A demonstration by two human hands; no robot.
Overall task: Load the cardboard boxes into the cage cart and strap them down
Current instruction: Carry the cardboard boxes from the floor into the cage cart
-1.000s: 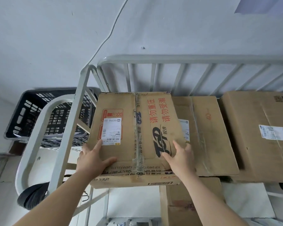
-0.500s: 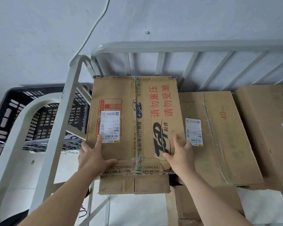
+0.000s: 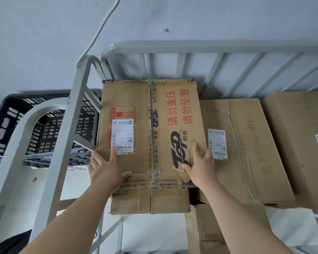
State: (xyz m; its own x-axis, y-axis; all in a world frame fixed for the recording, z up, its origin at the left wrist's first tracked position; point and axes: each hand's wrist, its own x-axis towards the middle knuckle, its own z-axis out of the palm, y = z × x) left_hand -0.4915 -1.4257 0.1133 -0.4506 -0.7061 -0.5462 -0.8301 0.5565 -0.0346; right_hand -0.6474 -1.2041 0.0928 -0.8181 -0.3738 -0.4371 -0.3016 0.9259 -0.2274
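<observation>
**Asker:** Pressing on what, and where?

**Describer:** Both hands lie flat, fingers spread, on the top of a printed cardboard box (image 3: 151,131). It sits in the cage cart's (image 3: 209,46) left rear corner, on top of another box (image 3: 149,201). The left hand (image 3: 106,169) is at its near left edge, the right hand (image 3: 200,165) at the near right. Neither grips anything.

**Asker:** What might go wrong?

**Describer:** I judge a hard shove could skew the box against the side rail (image 3: 66,134) or slide it off the one beneath.

**Asker:** Anything unclear?

**Describer:** No strap is visible. The cart floor is hidden, and the neighbouring box (image 3: 246,147) is partly covered. Another box (image 3: 301,143) runs off the right edge.
</observation>
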